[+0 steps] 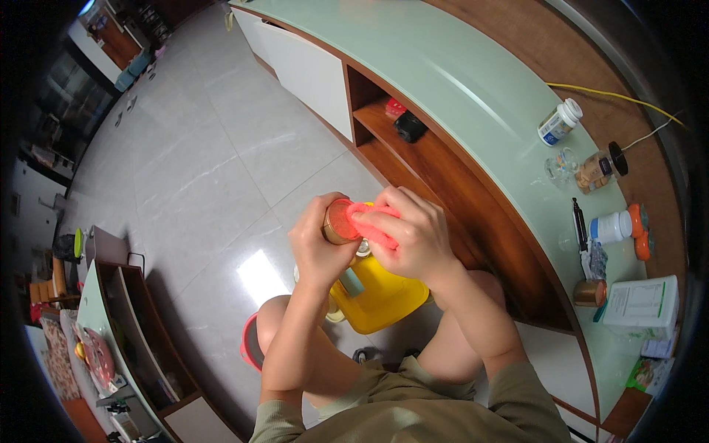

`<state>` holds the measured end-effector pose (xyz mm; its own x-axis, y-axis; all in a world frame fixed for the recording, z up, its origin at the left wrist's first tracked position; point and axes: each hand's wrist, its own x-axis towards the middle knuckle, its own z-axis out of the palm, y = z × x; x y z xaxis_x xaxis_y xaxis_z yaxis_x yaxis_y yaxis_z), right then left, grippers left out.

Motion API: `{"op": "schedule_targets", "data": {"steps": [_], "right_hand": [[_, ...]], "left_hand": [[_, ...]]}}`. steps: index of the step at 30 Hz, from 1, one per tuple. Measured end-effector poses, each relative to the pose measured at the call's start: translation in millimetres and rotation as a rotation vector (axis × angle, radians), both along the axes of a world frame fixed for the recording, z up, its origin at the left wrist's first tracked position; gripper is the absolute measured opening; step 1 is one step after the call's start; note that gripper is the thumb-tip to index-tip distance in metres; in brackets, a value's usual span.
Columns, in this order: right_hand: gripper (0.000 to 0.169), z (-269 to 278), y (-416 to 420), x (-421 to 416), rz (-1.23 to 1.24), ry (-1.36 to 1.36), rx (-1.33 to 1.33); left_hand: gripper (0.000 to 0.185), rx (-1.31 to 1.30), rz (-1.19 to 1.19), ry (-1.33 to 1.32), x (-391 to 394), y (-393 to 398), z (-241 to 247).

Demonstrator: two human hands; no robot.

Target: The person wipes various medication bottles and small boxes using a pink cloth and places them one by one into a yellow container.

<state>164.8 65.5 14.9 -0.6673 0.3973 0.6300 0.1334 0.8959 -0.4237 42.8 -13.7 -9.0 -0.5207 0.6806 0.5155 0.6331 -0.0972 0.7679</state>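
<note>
My left hand is wrapped around a small round canister with a reddish top and a gold-brown side. A bunched coral-pink cloth is gripped in my right hand and touches the canister's rim. Below both hands, between my knees, a yellow plastic tub stands on the floor, partly covered by my hands. Something pale and flat shows inside the tub; what it is I cannot tell.
To the right runs a low cabinet with a pale green glass top, bearing a white pill bottle, a glass jar and a white plastic tub. Its open shelf holds a black item. A red-rimmed basin sits by my left knee.
</note>
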Motion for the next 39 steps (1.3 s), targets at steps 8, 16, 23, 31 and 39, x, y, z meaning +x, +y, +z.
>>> {"op": "schedule_targets", "data": {"steps": [8,16,23,31,39], "right_hand": [[0.028,-7,-2,-1,0.33,0.148,-0.444],[0.033,-7,-6,-3,0.192,0.171,-0.265],[0.032,-13,10,-1,0.003,0.189,0.123],[0.027,-28,-8,-7,0.144,0.204,0.14],[0.026,-39,-25,-16,0.001,0.285,0.097]], "left_hand": [[0.029,0.018,-0.004,-0.045,-3,2,-4],[0.037,-0.054,-0.128,-0.245,-3,6,2],[0.056,-0.179,-0.648,-1.063,-7,-4,2],[0.055,0.059,-0.508,-1.366,-2,-3,4],[0.053,0.291,-0.541,-1.448,9,12,-2]]}}
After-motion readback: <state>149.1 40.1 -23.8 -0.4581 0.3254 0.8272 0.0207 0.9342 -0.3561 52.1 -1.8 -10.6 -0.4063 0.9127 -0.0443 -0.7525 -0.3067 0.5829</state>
